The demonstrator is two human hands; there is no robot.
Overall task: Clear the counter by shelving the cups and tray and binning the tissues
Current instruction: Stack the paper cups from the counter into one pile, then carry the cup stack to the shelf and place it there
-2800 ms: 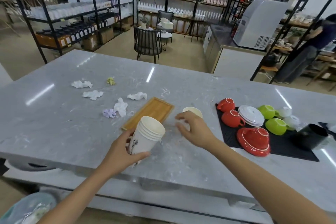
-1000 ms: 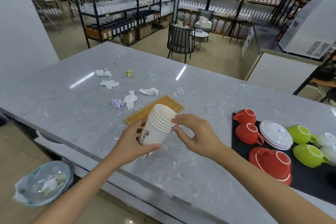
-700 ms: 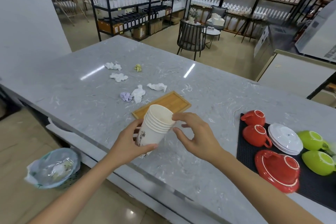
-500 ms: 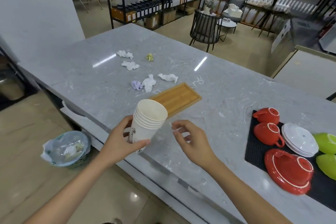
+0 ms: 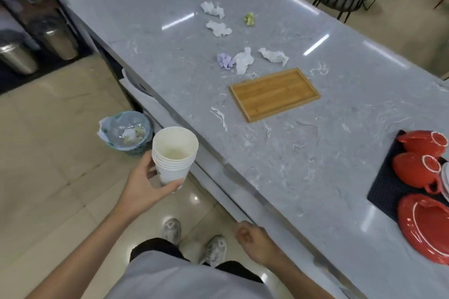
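Grey marble counter (image 5: 303, 153) fills the right of frame — wooden tray (image 5: 274, 93) and crumpled tissues (image 5: 243, 62) lie centre-top. Lined bin (image 5: 126, 135) stands on tiled floor, left. Left hand (image 5: 145, 184) grips stacked paper cups (image 5: 173, 156); right hand (image 5: 252, 240) curled, empty.

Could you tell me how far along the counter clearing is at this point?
Done: the paper cups are gathered into one stack, off the counter. In hand: the left hand holds that stack beside the counter, not yet shelved; the right hand is empty. Left: the wooden tray and six crumpled tissues, such as the purple one, still lie there; the bin waits below.
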